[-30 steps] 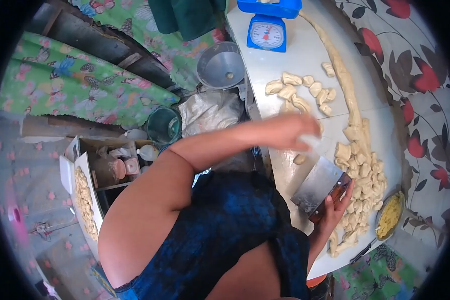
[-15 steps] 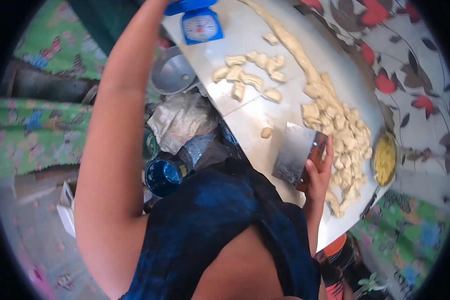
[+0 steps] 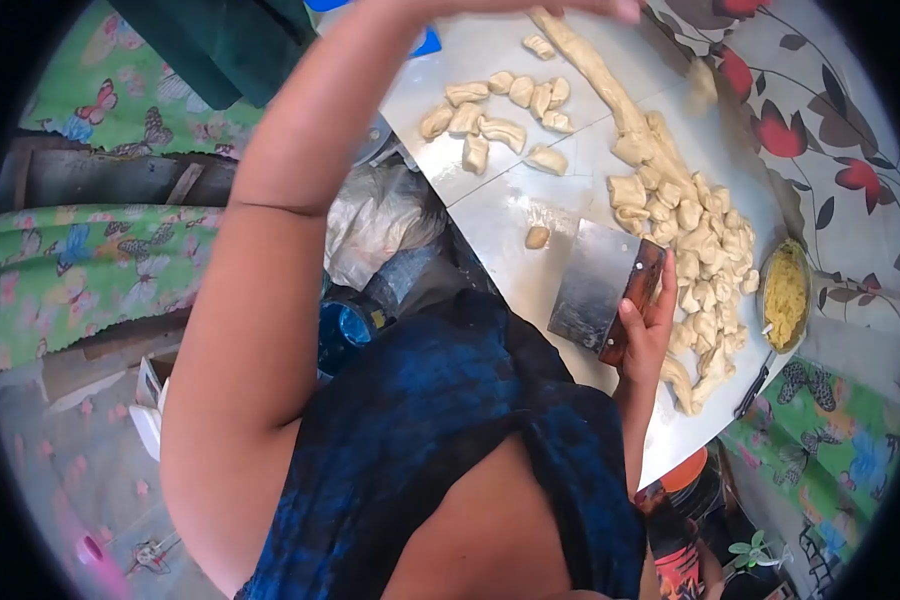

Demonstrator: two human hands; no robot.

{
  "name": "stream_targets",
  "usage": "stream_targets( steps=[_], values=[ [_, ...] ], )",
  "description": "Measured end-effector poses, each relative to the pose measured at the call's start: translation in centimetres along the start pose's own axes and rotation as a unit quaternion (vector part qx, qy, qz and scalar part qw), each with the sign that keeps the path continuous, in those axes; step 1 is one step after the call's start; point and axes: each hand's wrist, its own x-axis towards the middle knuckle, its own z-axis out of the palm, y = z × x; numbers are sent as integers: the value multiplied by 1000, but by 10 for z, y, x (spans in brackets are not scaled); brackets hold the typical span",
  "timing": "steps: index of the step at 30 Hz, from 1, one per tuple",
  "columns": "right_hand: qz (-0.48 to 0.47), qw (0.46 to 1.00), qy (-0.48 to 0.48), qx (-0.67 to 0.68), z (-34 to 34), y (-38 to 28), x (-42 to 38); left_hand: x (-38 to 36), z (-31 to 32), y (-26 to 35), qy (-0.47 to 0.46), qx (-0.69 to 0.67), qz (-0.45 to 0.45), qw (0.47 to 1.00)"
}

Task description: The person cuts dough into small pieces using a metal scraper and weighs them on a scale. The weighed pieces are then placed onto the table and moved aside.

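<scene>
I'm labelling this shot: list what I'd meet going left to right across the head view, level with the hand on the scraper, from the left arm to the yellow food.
Left arm → bucket → dark blue top → scraper → right hand → dough pile → yellow food.

On the tabletop [image 3: 500, 215], the dough heap [image 3: 712, 255] lies right of the right hand [image 3: 647, 335] and scraper [image 3: 592, 285], the strip [image 3: 595, 75] running from it toward the left hand [image 3: 570, 5]; pieces [image 3: 503, 133] lie ahead-left of the right hand, the bowl [image 3: 810, 285] farther right.
</scene>
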Motion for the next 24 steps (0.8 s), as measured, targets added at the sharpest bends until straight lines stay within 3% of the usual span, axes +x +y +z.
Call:
stream_targets(
  steps=[2,3,4,6,7,8,10,12,14,18,20,21,22,23,24],
  values=[
    [-1,1000,13,-4,-4,2,-1,-8,42,-18,-61,145,-103,982],
    [-4,1000,6,-2,-7,1,-3,-17,67,-52,-97,175,-23,980],
    [15,1000,15,-22,-10,1,-4,-28,88,-63,-156,188,-34,969],
    [70,996,42,-32,-1,-6,-6,-48,141,-98,-147,195,-112,963],
    [9,999,20,-31,-8,8,-3,-55,161,-111,-157,265,-95,947],
    [15,1000,14,-20,-6,6,-2,-63,179,-136,-84,272,-36,958],
    [18,1000,-5,-7,-3,5,0,-71,172,-122,-30,218,-47,974],
    [16,999,0,-29,-3,5,3,-67,147,-109,-10,186,-51,981],
    [0,1000,-6,-27,1,6,7,-61,103,-85,86,45,-86,992],
    [-6,1000,-16,-20,6,6,11,-53,-17,-77,268,212,-68,937],
    [-1,999,-22,-25,7,6,13,-49,-78,-113,310,212,-39,926],
    [3,999,-24,-30,8,6,14,-54,-96,-87,297,210,-136,922],
    [3,999,-25,-30,10,6,14,-55,-111,-94,325,186,-137,917],
    [1,999,-24,-34,11,5,15,-53,-124,-96,308,179,-224,907],
    [0,999,-23,-39,11,5,16,-52,-137,-112,285,199,-248,904]
  ],
)
